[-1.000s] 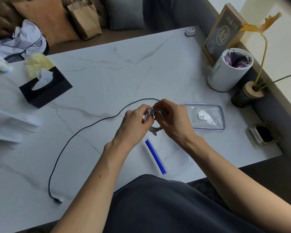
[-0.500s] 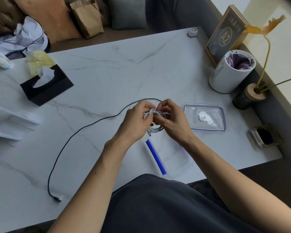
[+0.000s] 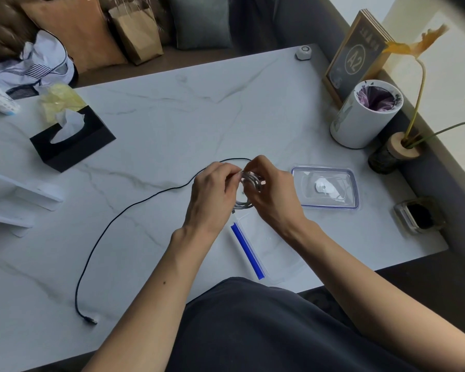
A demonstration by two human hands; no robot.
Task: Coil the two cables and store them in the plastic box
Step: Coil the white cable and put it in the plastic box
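Observation:
A white cable [image 3: 249, 181] is wound into a small coil and held above the table between both hands. My left hand [image 3: 212, 196] pinches its left side and my right hand [image 3: 273, 194] grips its right side. A black cable [image 3: 124, 213] lies uncoiled on the marble table, running from behind my hands down to its plug at the lower left. The clear plastic box [image 3: 266, 245] with a blue edge sits just below my hands, near the table's front edge. Its clear lid [image 3: 325, 187] lies to the right.
A black tissue box [image 3: 73, 142] stands at the left and a white stand [image 3: 19, 200] at the far left. A white cup [image 3: 365, 119], a wooden A2 sign [image 3: 356, 57], a plant vase [image 3: 395, 154] and a small glass dish [image 3: 419, 214] line the right edge.
Both hands have kept working the white coil in place, with small finger shifts and the coil held a little tighter. The black cable has not moved.

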